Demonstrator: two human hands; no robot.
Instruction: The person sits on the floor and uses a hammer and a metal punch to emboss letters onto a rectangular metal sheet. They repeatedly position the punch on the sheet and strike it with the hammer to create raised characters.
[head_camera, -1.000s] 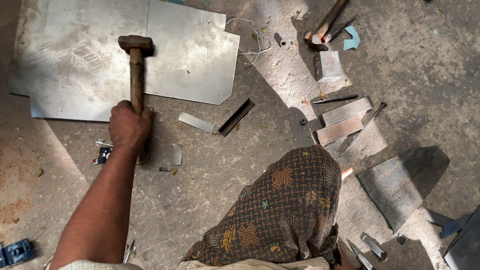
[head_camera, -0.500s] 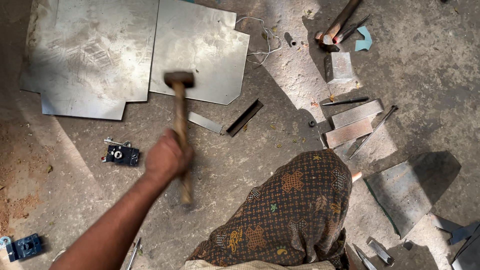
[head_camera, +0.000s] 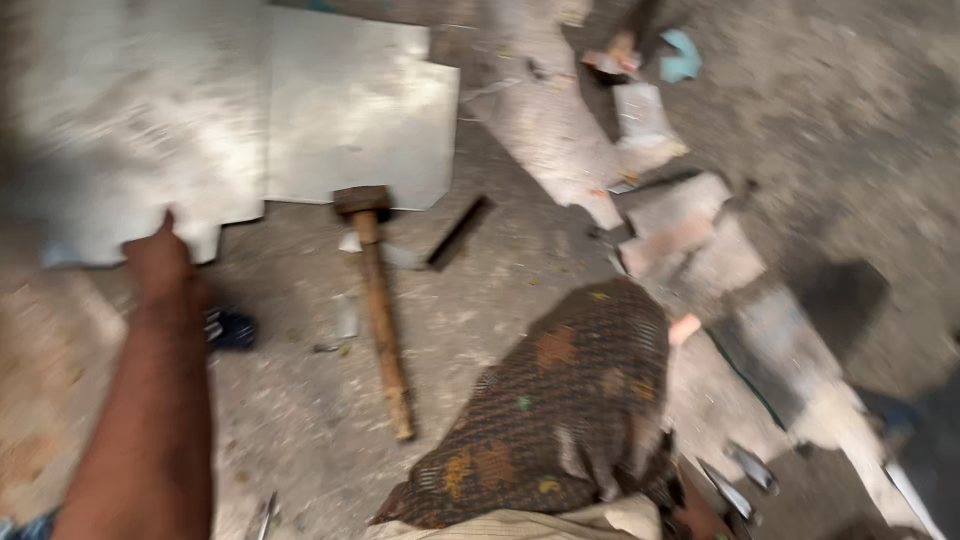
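The hammer (head_camera: 375, 300) now lies on the floor; the left hand (head_camera: 160, 265) (empty, open) reaches the sheet (head_camera: 250, 130) beside it.

Hammer (head_camera: 378, 300) seemingly right of left hand (head_camera: 160, 265)

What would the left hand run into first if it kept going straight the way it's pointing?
Probably the large flat grey metal sheet. The left hand points up the picture, fingertips at or just over the sheet's notched near edge; blur hides whether they touch. The wooden-handled hammer lies off to the side, outside that line.
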